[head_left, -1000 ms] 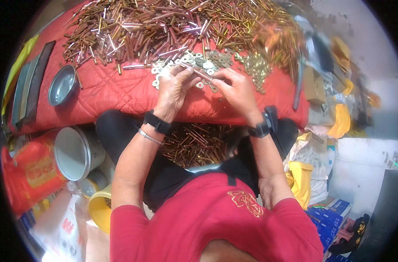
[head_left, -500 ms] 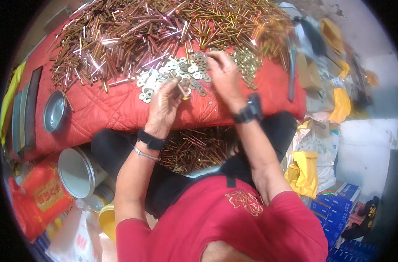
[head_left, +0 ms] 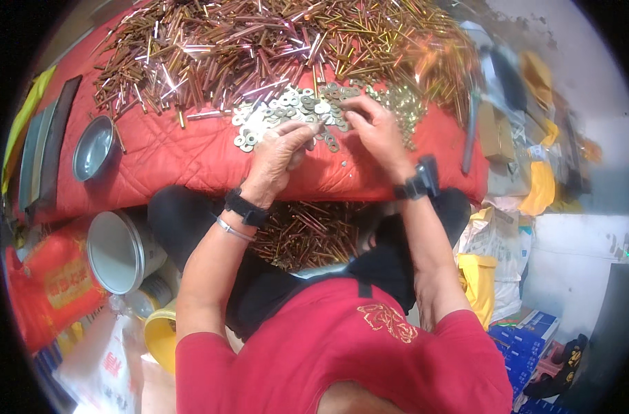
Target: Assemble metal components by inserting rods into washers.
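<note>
My left hand [head_left: 281, 157] is closed at the near edge of a pile of flat, silvery washers [head_left: 259, 114]. Its thumb and fingers press together, and whatever they grip is hidden. At the right side of the same pile, my right hand [head_left: 378, 134] has thumb and forefinger brought close together beside the washers; anything between them is too small to make out. Small brassy pieces [head_left: 402, 103], like nuts, lie in a heap just beyond the right hand. Behind everything spreads a large heap of thin, copper-coloured metal rods [head_left: 245, 52].
A red quilted cloth [head_left: 183, 159] covers the work surface. On its left lie a metal bowl [head_left: 93, 153] and dark flat strips [head_left: 57, 141]. More rods [head_left: 304, 234] lie between my legs. Below left stands a white bucket [head_left: 114, 252]; blue boxes [head_left: 525, 345] are stacked lower right.
The rod that showed in my left hand is now out of sight, and that hand has turned knuckles-up. My right fingertips have drawn closer together. The whole view has shifted slightly.
</note>
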The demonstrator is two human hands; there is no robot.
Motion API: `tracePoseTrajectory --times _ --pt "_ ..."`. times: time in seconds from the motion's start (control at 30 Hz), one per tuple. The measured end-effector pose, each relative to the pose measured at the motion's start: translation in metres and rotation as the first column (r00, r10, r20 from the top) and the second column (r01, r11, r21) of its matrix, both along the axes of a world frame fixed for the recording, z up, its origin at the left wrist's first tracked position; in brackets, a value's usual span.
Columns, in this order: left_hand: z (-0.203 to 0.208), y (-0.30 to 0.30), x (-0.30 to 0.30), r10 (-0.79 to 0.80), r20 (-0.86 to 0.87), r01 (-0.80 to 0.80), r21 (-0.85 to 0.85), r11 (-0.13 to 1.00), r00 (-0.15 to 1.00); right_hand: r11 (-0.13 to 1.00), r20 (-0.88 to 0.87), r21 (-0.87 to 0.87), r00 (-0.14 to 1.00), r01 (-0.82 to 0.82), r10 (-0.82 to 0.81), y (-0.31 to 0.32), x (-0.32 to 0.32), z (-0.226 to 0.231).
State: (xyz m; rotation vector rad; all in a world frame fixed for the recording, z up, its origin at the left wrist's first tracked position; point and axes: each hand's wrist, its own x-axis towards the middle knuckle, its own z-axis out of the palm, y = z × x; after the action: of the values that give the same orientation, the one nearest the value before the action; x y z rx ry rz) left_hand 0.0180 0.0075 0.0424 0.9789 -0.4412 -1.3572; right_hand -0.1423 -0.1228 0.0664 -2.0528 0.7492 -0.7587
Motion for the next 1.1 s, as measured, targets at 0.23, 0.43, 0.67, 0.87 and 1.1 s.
tracePoseTrajectory --times 0.23,0.43,0.67,0.87,1.1 --pt "0.004 0.003 0.000 -0.037 0.036 0.039 -0.037 0.999 0.999 0.916 0.262 0.392 0.965 -0.088 -0.020 0.031 0.013 0.009" --pt "0.006 0.006 0.001 -0.044 0.049 0.047 -0.061 0.997 0.998 0.912 0.345 0.396 0.938 -0.107 -0.040 0.033 0.014 0.008" --pt "0.007 0.005 -0.001 -0.058 0.027 0.060 -0.079 0.995 0.998 0.880 0.370 0.445 0.929 -0.164 -0.013 0.030 0.009 0.006" --pt "0.007 0.004 0.006 -0.154 0.000 0.153 -0.094 0.984 0.988 0.944 0.345 0.313 0.939 -0.103 -0.011 0.035 0.012 0.019" --pt "0.010 0.001 -0.005 0.055 0.431 0.020 -0.167 0.986 0.901 0.995 -0.222 -0.096 0.975 -0.037 0.015 0.031 0.002 0.024"
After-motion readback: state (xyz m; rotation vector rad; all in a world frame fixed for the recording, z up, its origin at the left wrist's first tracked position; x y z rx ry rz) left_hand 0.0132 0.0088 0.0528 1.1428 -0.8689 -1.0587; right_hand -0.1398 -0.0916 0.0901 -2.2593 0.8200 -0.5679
